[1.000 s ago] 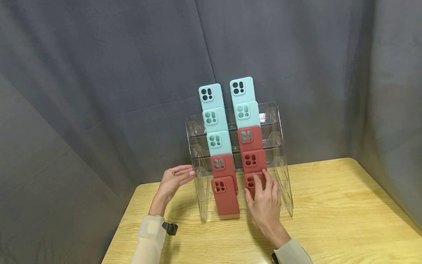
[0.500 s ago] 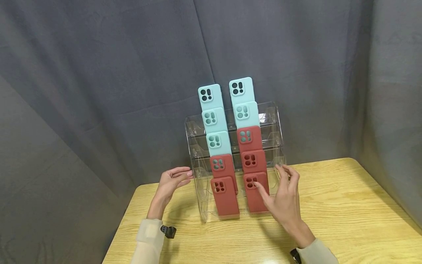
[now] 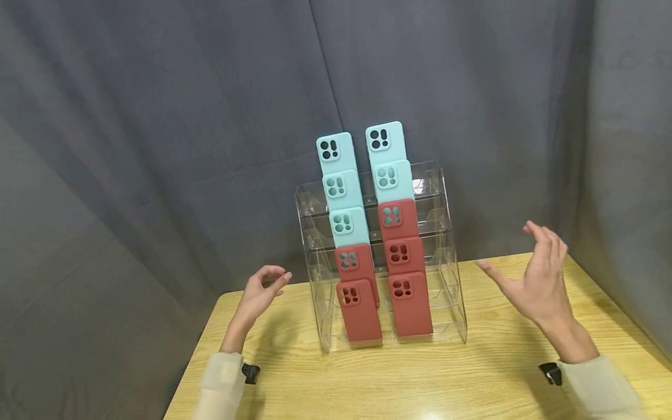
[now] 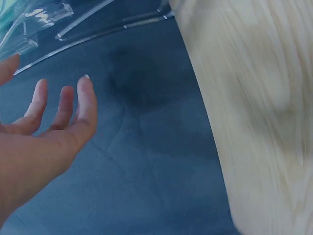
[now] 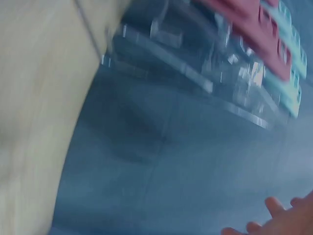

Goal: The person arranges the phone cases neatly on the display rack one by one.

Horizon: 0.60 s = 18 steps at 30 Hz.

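A clear tiered stand [image 3: 458, 294] holds two columns of phone cases, each overlapping the one behind. In the left column, three light blue phone cases [image 3: 336, 154] rise above two red phone cases [image 3: 362, 318]. Two light blue phone cases [image 3: 385, 151] top the right column, over three red phone cases [image 3: 413, 315]. My left hand [image 3: 258, 296] hovers left of the stand, apart from it, its fingers loosely bent around nothing. Off to the stand's right, my right hand [image 3: 543, 283] is in the air with thumb and fingers spread, holding nothing. The right wrist view is blurred.
The stand rests on a light wooden table [image 3: 388, 385] with rounded back corners. A grey curtain [image 3: 210, 116] hangs close behind the table and along its sides. Both wrists wear a small black device, the left one [image 3: 251, 373] showing more fully.
My right hand has left the lowest red phone case in the right column and moved off to the right. My left hand has drawn back leftward from the stand's side. The cases stay in place.
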{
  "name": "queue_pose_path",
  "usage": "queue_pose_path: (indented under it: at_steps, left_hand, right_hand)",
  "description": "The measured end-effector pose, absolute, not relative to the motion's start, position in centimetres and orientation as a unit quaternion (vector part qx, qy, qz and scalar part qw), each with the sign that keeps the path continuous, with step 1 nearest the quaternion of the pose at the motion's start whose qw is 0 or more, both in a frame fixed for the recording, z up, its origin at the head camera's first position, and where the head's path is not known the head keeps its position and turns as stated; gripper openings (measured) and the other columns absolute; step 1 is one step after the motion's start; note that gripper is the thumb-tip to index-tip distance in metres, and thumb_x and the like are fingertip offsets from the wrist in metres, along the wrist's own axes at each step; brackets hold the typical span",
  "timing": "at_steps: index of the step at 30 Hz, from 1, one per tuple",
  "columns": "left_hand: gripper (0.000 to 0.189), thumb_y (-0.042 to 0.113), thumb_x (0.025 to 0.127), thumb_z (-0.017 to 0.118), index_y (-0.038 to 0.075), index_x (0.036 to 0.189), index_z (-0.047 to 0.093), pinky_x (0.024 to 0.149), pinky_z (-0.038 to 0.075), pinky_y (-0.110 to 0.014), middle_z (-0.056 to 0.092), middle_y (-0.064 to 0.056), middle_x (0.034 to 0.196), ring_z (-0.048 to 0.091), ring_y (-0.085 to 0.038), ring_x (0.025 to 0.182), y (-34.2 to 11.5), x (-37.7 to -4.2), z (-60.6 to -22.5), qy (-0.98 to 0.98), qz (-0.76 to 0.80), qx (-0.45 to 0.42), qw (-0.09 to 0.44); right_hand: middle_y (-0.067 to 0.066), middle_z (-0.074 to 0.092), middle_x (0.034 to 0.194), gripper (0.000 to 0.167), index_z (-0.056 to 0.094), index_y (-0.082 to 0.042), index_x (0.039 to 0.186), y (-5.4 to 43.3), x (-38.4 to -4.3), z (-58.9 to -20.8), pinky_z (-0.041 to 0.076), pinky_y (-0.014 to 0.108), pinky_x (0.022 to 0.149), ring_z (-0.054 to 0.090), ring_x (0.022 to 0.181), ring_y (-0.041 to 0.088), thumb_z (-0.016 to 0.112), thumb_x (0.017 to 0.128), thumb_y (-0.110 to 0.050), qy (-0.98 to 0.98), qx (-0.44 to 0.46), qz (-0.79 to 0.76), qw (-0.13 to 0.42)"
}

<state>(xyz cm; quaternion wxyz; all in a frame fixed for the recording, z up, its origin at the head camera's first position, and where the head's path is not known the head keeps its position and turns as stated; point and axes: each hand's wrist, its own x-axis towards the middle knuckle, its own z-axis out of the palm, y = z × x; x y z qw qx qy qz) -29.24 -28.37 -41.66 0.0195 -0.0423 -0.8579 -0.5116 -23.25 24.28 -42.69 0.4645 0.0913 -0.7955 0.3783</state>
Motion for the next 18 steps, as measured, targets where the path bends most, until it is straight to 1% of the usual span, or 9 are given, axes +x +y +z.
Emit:
queue_pose_path:
  at_steps: [1,2,4,6,8,10,14,16,18]
  left_hand:
    - [0.044,0.042,0.103,0.068,0.009,0.131,0.063,0.102,0.060,-0.045,0.064,-0.014,0.133,0.067,-0.031,0.121,-28.5,-29.2,-41.6,-0.869,-0.492,-0.047,0.021]
    - [0.047,0.046,0.103,0.066,0.011,0.135,0.063,0.103,0.059,-0.046,0.064,-0.014,0.136,0.066,-0.032,0.124,-28.7,-29.2,-41.6,-0.880,-0.471,-0.053,0.022]
    - [0.054,0.051,0.104,0.063,0.014,0.142,0.060,0.105,0.057,-0.050,0.062,-0.015,0.144,0.063,-0.036,0.132,-29.1,-29.0,-41.6,-0.900,-0.430,-0.066,0.019]
    - [0.062,0.055,0.104,0.059,0.014,0.150,0.055,0.110,0.054,-0.055,0.057,-0.016,0.152,0.057,-0.039,0.139,-29.4,-28.9,-41.5,-0.915,-0.394,-0.082,0.013]
    - [0.069,0.059,0.105,0.056,0.013,0.156,0.049,0.115,0.049,-0.060,0.050,-0.018,0.160,0.050,-0.042,0.146,-29.5,-28.7,-41.3,-0.927,-0.363,-0.095,0.005]
    - [0.077,0.063,0.105,0.052,0.011,0.160,0.042,0.119,0.043,-0.063,0.042,-0.019,0.165,0.042,-0.044,0.152,-29.6,-28.7,-41.1,-0.938,-0.329,-0.106,-0.002]
    - [0.088,0.070,0.104,0.046,0.010,0.166,0.030,0.123,0.032,-0.070,0.025,-0.022,0.173,0.027,-0.048,0.159,-29.7,-28.7,-40.7,-0.958,-0.262,-0.116,-0.007]
    - [0.092,0.074,0.102,0.043,0.013,0.169,0.023,0.125,0.025,-0.074,0.015,-0.020,0.176,0.019,-0.049,0.161,-29.8,-28.7,-40.5,-0.964,-0.240,-0.112,-0.011]
    - [0.096,0.077,0.101,0.041,0.016,0.171,0.015,0.125,0.020,-0.077,0.005,-0.019,0.178,0.011,-0.051,0.162,-29.8,-28.6,-40.3,-0.969,-0.221,-0.105,-0.015]
  right_hand:
    - [0.039,0.043,0.145,0.134,0.034,0.007,0.155,25.2,-23.4,-42.3,0.026,0.067,0.116,0.031,0.138,0.058,0.063,0.072,-0.095,-0.802,0.092,0.379,0.452]
    - [0.040,0.040,0.150,0.133,0.031,0.006,0.157,26.1,-23.4,-42.0,0.022,0.069,0.120,0.028,0.141,0.059,0.067,0.074,-0.091,-0.812,0.089,0.379,0.434]
    - [0.039,0.031,0.159,0.128,0.024,0.004,0.162,27.7,-23.5,-41.3,0.017,0.073,0.124,0.023,0.147,0.059,0.076,0.078,-0.078,-0.837,0.082,0.372,0.392]
    - [0.038,0.022,0.165,0.126,0.014,0.003,0.165,28.9,-23.7,-40.7,0.012,0.074,0.126,0.018,0.152,0.059,0.082,0.082,-0.063,-0.863,0.077,0.361,0.343]
    - [0.035,0.012,0.170,0.126,0.005,0.001,0.167,29.8,-23.9,-40.2,0.011,0.075,0.126,0.012,0.156,0.058,0.086,0.083,-0.047,-0.889,0.069,0.346,0.293]
    - [0.032,0.003,0.173,0.130,-0.002,-0.001,0.168,30.6,-24.4,-39.9,0.009,0.077,0.125,0.008,0.158,0.058,0.086,0.084,-0.047,-0.904,0.072,0.332,0.257]
    - [0.023,-0.012,0.176,0.137,-0.012,-0.009,0.168,31.4,-25.2,-39.4,0.016,0.083,0.117,0.002,0.158,0.060,0.085,0.084,-0.053,-0.932,0.079,0.300,0.190]
    - [0.020,-0.018,0.176,0.139,-0.017,-0.012,0.168,31.6,-25.6,-39.2,0.022,0.085,0.113,0.001,0.158,0.061,0.084,0.084,-0.058,-0.944,0.087,0.275,0.162]
    - [0.017,-0.023,0.175,0.141,-0.020,-0.013,0.166,31.7,-25.9,-39.1,0.021,0.084,0.114,-0.001,0.157,0.062,0.082,0.084,-0.063,-0.954,0.098,0.247,0.137]
